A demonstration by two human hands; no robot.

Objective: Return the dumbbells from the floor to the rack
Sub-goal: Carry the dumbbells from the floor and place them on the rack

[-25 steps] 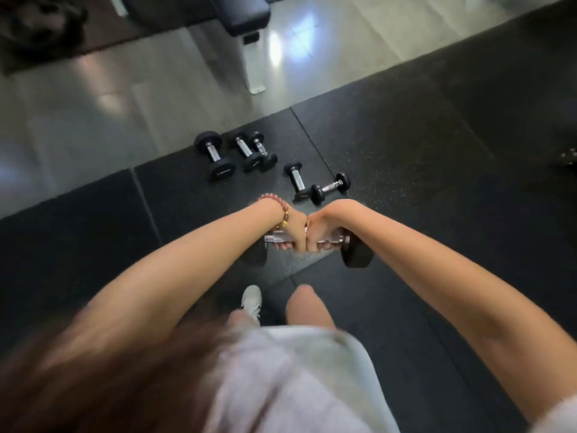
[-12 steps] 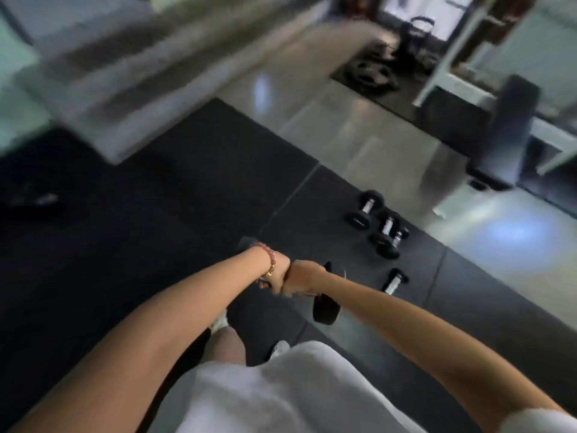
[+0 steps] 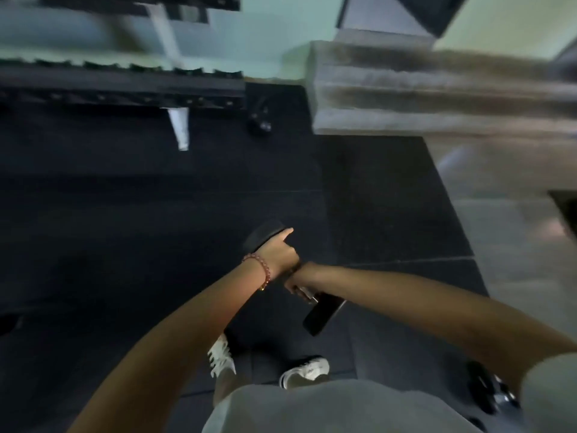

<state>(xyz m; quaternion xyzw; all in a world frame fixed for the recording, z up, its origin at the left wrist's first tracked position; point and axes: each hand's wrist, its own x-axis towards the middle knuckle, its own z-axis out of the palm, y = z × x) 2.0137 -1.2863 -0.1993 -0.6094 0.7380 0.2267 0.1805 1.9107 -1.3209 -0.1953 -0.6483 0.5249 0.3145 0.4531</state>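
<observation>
Rubber gym floor, view now swung round onto rack at 11 o'clock; left hand and right hand together, clamped on dumbbell, racking likely next.

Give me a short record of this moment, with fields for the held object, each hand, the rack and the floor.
held object: one black dumbbell, off the floor
left hand: grips its handle, index finger straight
right hand: grips its handle
rack: ahead, upper left, blurred
on floor: more dumbbells at lower right
</observation>
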